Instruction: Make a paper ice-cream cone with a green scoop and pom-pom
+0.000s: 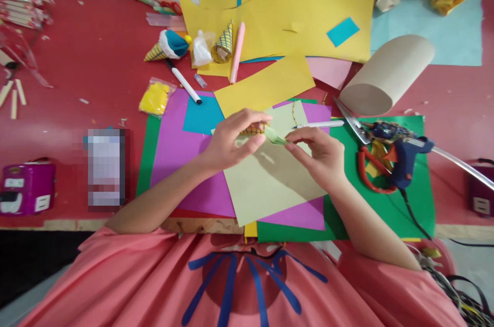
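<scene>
My left hand (pixel 235 139) is curled around a small yellow paper cone (pixel 251 130) with a dark criss-cross pattern, largely covered by the fingers. From the cone's right end sticks out a pale green, streaked piece (pixel 274 135); its material is unclear. Thumb and fingers of my right hand (pixel 318 155) pinch the tip of that piece. Both hands are above a pale green paper sheet (pixel 270 188). Just beyond my right hand lie a white pen (pixel 322 124) and a thin yellow-and-black strip (pixel 294 113).
A blue glue gun (pixel 403 157) lies by red-handled scissors (pixel 380 170) at right, below a cardboard tube (pixel 389 75). Patterned cones (pixel 154 53), a marker (pixel 183 80) and a yellow bag (pixel 156 98) stand or lie beyond. A blurred phone (pixel 106 167) is at left.
</scene>
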Tool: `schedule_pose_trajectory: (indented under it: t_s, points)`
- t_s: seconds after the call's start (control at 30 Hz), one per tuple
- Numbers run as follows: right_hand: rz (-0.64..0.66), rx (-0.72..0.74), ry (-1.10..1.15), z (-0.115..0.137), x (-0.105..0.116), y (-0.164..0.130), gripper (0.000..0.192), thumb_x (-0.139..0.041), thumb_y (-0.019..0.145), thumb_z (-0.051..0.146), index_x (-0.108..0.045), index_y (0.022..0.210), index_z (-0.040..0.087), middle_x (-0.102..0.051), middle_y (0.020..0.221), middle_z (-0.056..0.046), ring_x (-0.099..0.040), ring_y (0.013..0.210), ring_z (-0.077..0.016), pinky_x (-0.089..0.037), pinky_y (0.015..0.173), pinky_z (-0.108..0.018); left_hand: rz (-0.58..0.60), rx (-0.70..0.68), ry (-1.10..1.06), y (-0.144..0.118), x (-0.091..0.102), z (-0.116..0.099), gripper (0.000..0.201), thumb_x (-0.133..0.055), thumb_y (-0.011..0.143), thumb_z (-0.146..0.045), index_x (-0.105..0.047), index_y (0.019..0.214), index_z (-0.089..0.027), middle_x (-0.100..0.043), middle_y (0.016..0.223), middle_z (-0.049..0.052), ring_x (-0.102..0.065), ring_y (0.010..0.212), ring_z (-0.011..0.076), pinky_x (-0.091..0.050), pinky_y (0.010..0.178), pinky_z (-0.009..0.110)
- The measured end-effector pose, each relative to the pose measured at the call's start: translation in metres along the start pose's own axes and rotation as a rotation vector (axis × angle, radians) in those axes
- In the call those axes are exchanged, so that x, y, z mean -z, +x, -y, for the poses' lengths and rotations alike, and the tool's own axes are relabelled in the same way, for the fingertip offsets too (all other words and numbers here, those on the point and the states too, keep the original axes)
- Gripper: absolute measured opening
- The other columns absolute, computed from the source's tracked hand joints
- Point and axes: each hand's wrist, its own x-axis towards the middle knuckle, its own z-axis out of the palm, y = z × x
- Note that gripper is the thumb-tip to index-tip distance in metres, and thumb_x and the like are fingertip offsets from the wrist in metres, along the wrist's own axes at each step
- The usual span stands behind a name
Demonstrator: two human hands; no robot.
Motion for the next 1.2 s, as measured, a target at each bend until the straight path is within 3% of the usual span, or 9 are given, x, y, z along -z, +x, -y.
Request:
schedule_pose_trajectory:
  t_s: [0.13, 0.33, 0.63, 0.8, 1.0, 1.2]
  points:
    - [0.02, -0.063, 0.157, 0.004, -0.002, 0.002, 0.009, -0.073, 0.082, 0.025, -0.069, 0.09, 0.021, -0.071, 0.082, 0.0, -0.069, 0.076, -0.0115, -0.058, 0.072, -0.026, 0.109, 0.203, -0.229, 0.0, -0.002, -0.015, 0.025, -0.064, 0.087, -0.041, -0.071, 0.101, -0.021, -0.075, 0.091, 0.003, -0.067, 0.072, 0.0103, -0.054, 0.067, 0.022]
    - [0.031, -0.285, 0.418, 0.0, -0.006, 0.006, 0.023, -0.078, 0.077, 0.038, -0.068, 0.087, 0.019, -0.071, 0.074, 0.001, -0.069, 0.065, -0.0112, -0.059, 0.062, -0.025, 0.078, 0.283, -0.373, -0.001, -0.011, -0.016, 0.023, -0.067, 0.085, -0.042, -0.07, 0.085, -0.02, -0.075, 0.087, 0.003, -0.068, 0.077, 0.0116, -0.056, 0.07, 0.023]
    - [0.036, -0.427, 0.532, -0.013, -0.007, 0.005, 0.01, -0.071, 0.083, 0.031, -0.072, 0.086, 0.021, -0.068, 0.072, 0.003, -0.062, 0.062, -0.0095, -0.054, 0.062, -0.024, 0.132, 0.457, -0.598, -0.007, -0.022, -0.01, 0.029, -0.065, 0.086, -0.047, -0.061, 0.08, -0.019, -0.067, 0.073, 0.001, -0.064, 0.065, 0.0106, -0.054, 0.058, 0.023]
    - [0.118, -0.488, 0.66, -0.009, -0.007, 0.005, 0.01, -0.068, 0.086, 0.031, -0.068, 0.086, 0.021, -0.065, 0.076, 0.003, -0.06, 0.065, -0.0083, -0.05, 0.062, -0.021, 0.203, 0.419, -0.66, -0.004, -0.022, -0.008, 0.033, -0.068, 0.082, -0.05, -0.061, 0.073, -0.019, -0.063, 0.073, 0.001, -0.06, 0.066, 0.011, -0.052, 0.061, 0.026]
    - [0.335, -0.455, 0.694, -0.008, -0.003, 0.002, 0.015, -0.062, 0.091, 0.037, -0.063, 0.09, 0.022, -0.06, 0.082, 0.002, -0.058, 0.069, -0.01, -0.049, 0.065, -0.023, 0.324, 0.313, -0.767, -0.002, -0.021, -0.001, 0.034, -0.073, 0.077, -0.05, -0.064, 0.065, -0.019, -0.065, 0.075, 0.002, -0.061, 0.069, 0.012, -0.052, 0.066, 0.028]
    - [0.479, -0.4, 0.838, -0.004, -0.004, 0.002, 0.016, -0.06, 0.092, 0.036, -0.062, 0.087, 0.02, -0.055, 0.086, 0.0, -0.055, 0.076, -0.0105, -0.047, 0.071, -0.023, 0.417, 0.371, -0.829, -0.004, -0.02, -0.003, 0.032, -0.08, 0.07, -0.048, -0.071, 0.065, -0.018, -0.068, 0.065, 0.003, -0.063, 0.064, 0.0132, -0.053, 0.063, 0.027]
